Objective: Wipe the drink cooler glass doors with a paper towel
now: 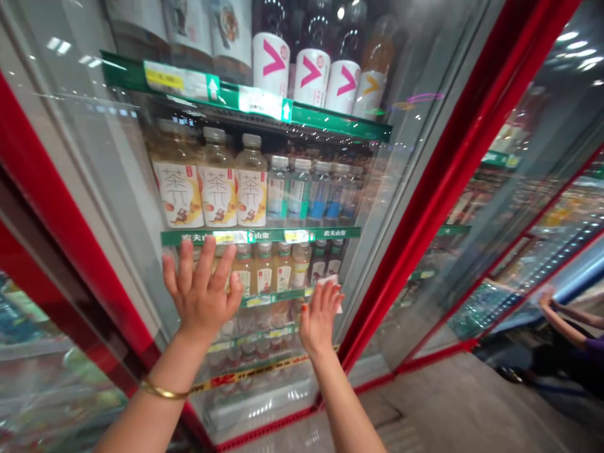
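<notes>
The left hand (202,292) lies spread flat on the glass door (117,189). Beside it the right hand (319,318), fingers together, pins a white cloth (331,280) to the same glass. Bottles (217,189) stand on shelves behind, just above both hands.

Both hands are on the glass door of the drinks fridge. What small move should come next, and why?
Probably slide the right hand with its white cloth sideways across the glass door, using the left hand as a brace. The cloth is already pressed to the pane under that hand, and the left palm lies flat and spread beside it.
</notes>
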Demonstrator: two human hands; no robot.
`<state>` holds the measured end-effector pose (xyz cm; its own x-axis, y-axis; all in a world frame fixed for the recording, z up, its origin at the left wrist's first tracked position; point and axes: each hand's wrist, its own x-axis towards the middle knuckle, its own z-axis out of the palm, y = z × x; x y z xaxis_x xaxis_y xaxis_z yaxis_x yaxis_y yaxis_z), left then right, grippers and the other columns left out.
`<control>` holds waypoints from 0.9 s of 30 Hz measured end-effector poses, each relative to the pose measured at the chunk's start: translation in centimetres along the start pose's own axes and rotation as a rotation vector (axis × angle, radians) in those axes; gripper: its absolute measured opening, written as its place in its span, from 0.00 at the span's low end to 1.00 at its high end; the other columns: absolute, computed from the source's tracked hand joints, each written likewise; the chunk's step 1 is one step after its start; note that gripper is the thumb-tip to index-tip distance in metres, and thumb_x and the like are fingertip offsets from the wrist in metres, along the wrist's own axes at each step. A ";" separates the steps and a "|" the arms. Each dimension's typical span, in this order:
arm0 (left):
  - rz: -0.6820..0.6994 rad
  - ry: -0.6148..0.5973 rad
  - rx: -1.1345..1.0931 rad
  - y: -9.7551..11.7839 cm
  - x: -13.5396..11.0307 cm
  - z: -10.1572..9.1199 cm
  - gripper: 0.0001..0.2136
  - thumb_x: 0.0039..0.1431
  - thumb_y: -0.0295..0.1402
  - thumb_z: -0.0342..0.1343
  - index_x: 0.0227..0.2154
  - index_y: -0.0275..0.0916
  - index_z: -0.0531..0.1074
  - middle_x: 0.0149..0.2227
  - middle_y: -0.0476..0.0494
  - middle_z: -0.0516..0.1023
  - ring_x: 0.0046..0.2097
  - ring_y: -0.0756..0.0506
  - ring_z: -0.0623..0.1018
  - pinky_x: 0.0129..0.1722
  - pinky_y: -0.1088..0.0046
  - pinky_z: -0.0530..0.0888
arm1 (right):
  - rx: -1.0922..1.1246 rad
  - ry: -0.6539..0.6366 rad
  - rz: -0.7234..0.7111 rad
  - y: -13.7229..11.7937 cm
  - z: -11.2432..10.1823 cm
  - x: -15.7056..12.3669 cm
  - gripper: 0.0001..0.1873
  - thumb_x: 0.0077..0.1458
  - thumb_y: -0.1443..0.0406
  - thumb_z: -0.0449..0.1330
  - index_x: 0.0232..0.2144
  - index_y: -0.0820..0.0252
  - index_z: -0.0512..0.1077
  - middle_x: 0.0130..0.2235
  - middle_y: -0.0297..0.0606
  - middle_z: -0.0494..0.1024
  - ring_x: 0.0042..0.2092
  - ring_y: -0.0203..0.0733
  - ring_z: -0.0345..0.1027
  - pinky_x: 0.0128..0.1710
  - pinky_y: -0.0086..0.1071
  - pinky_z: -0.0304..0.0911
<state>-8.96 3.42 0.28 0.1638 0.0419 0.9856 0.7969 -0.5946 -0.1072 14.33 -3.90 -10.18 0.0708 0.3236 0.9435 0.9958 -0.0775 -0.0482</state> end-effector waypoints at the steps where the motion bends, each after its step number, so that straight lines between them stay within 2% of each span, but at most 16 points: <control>1: -0.003 0.001 0.004 -0.1 -0.3 0.1 0.40 0.67 0.31 0.62 0.78 0.54 0.55 0.81 0.52 0.51 0.83 0.40 0.46 0.84 0.46 0.43 | -0.015 0.032 0.119 1.9 0.2 0.2 0.40 0.77 0.63 0.41 0.81 0.69 0.29 0.82 0.59 0.33 0.82 0.50 0.11 0.78 0.69 0.41; 3: -0.024 0.006 0.006 -0.1 -0.6 0.2 0.40 0.67 0.32 0.61 0.78 0.55 0.55 0.81 0.54 0.51 0.83 0.40 0.47 0.84 0.46 0.43 | -0.028 0.076 0.296 3.5 1.1 1.0 0.40 0.77 0.64 0.38 0.79 0.72 0.24 0.81 0.65 0.27 0.82 0.51 0.08 0.76 0.75 0.41; 4: -0.032 0.006 0.001 -0.1 -0.7 0.2 0.39 0.67 0.32 0.61 0.78 0.56 0.55 0.81 0.54 0.51 0.83 0.40 0.47 0.84 0.46 0.43 | -0.018 0.066 0.315 3.0 1.7 1.2 0.40 0.77 0.63 0.39 0.80 0.72 0.25 0.82 0.65 0.27 0.82 0.54 0.08 0.75 0.76 0.41; 5: -0.035 0.004 -0.005 -0.1 -0.7 0.1 0.39 0.67 0.32 0.61 0.78 0.56 0.55 0.81 0.54 0.52 0.83 0.40 0.48 0.84 0.46 0.43 | 0.005 0.023 0.269 1.7 2.3 0.9 0.41 0.77 0.62 0.42 0.80 0.70 0.27 0.82 0.64 0.30 0.82 0.57 0.11 0.75 0.76 0.40; 7: -0.031 -0.002 -0.018 -0.2 -0.7 0.1 0.39 0.67 0.32 0.62 0.78 0.57 0.56 0.81 0.53 0.53 0.83 0.39 0.48 0.84 0.45 0.44 | 0.091 -0.124 0.067 -2.0 3.4 -1.3 0.42 0.76 0.57 0.49 0.82 0.60 0.38 0.83 0.55 0.40 0.83 0.62 0.19 0.77 0.73 0.40; 9: -0.012 -0.001 -0.022 -0.4 -0.6 -0.1 0.40 0.66 0.32 0.62 0.78 0.56 0.56 0.81 0.53 0.53 0.83 0.38 0.48 0.83 0.44 0.44 | 0.192 -0.241 -0.154 -4.5 3.7 -4.7 0.41 0.73 0.53 0.55 0.81 0.46 0.47 0.82 0.42 0.53 0.84 0.59 0.30 0.79 0.67 0.39; 10: 0.002 -0.003 -0.021 -0.4 -0.5 -0.2 0.40 0.66 0.32 0.62 0.78 0.55 0.56 0.81 0.52 0.52 0.83 0.38 0.48 0.83 0.45 0.44 | 0.205 -0.247 -0.150 -4.7 3.7 -6.3 0.40 0.74 0.54 0.54 0.81 0.44 0.47 0.81 0.41 0.55 0.83 0.58 0.32 0.79 0.66 0.39; 11: 0.014 -0.003 -0.019 -0.5 -0.4 -0.2 0.40 0.65 0.32 0.62 0.78 0.53 0.56 0.81 0.52 0.52 0.83 0.39 0.48 0.83 0.47 0.43 | 0.195 -0.223 -0.079 -4.0 3.5 -7.4 0.39 0.75 0.54 0.52 0.81 0.45 0.45 0.81 0.43 0.55 0.83 0.58 0.34 0.79 0.68 0.39; 13: 0.035 0.007 -0.015 -0.4 -0.3 -0.2 0.40 0.65 0.31 0.62 0.78 0.50 0.57 0.81 0.52 0.51 0.83 0.40 0.47 0.84 0.50 0.42 | 0.122 -0.118 0.194 -0.9 3.1 -7.7 0.39 0.78 0.57 0.43 0.82 0.57 0.34 0.82 0.58 0.46 0.83 0.65 0.29 0.75 0.78 0.37; 15: 0.044 0.031 -0.014 -0.2 -0.2 -0.2 0.39 0.65 0.30 0.62 0.77 0.48 0.58 0.81 0.52 0.51 0.83 0.40 0.48 0.83 0.51 0.43 | 0.067 -0.023 0.417 2.1 3.0 -5.7 0.40 0.78 0.56 0.34 0.80 0.69 0.25 0.81 0.70 0.32 0.82 0.74 0.21 0.71 0.86 0.34; 17: 0.042 0.052 -0.013 0.0 -0.2 -0.1 0.39 0.65 0.30 0.62 0.77 0.47 0.59 0.81 0.51 0.52 0.83 0.39 0.49 0.83 0.50 0.44 | 0.074 0.004 0.481 2.3 3.4 -2.9 0.42 0.78 0.53 0.31 0.79 0.75 0.23 0.81 0.72 0.25 0.82 0.76 0.17 0.71 0.85 0.37; 18: 0.037 0.056 -0.011 0.0 -0.2 0.0 0.38 0.64 0.30 0.62 0.77 0.47 0.60 0.81 0.51 0.53 0.83 0.39 0.50 0.83 0.51 0.44 | 0.094 -0.011 0.445 1.0 3.6 -2.0 0.43 0.78 0.51 0.33 0.80 0.75 0.25 0.81 0.71 0.25 0.82 0.75 0.18 0.72 0.82 0.39; 20: 0.031 0.058 -0.013 0.0 -0.2 0.0 0.38 0.64 0.30 0.62 0.76 0.48 0.60 0.80 0.51 0.54 0.82 0.40 0.51 0.83 0.52 0.45 | 0.146 -0.082 0.240 -3.1 3.9 -1.8 0.45 0.77 0.48 0.38 0.81 0.71 0.33 0.82 0.65 0.32 0.83 0.72 0.24 0.75 0.75 0.44; 23: 0.037 0.069 -0.028 -0.1 -0.3 -0.2 0.38 0.64 0.29 0.62 0.76 0.47 0.61 0.80 0.51 0.55 0.82 0.40 0.52 0.83 0.54 0.45 | 0.200 -0.160 -0.157 -8.2 3.6 -5.0 0.42 0.75 0.48 0.49 0.82 0.55 0.43 0.83 0.45 0.49 0.84 0.55 0.31 0.79 0.56 0.49; 25: 0.029 0.062 -0.040 -0.1 -0.3 -0.3 0.37 0.65 0.29 0.61 0.76 0.48 0.61 0.80 0.51 0.55 0.82 0.40 0.52 0.83 0.53 0.45 | 0.187 -0.147 -0.172 -7.9 3.2 -7.2 0.41 0.76 0.53 0.50 0.82 0.55 0.41 0.82 0.44 0.49 0.84 0.52 0.29 0.79 0.53 0.49; 27: 0.022 0.056 -0.051 0.0 -0.3 -0.3 0.37 0.65 0.30 0.61 0.76 0.49 0.62 0.80 0.52 0.55 0.82 0.40 0.52 0.83 0.52 0.46 | 0.155 -0.102 0.063 -5.0 2.9 -7.9 0.41 0.77 0.57 0.45 0.82 0.63 0.34 0.83 0.54 0.41 0.84 0.59 0.26 0.78 0.63 0.47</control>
<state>-9.17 3.16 0.05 0.1470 -0.0153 0.9890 0.7627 -0.6349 -0.1232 9.00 -3.37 -18.31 0.1307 0.4175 0.8992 0.9856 0.0434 -0.1634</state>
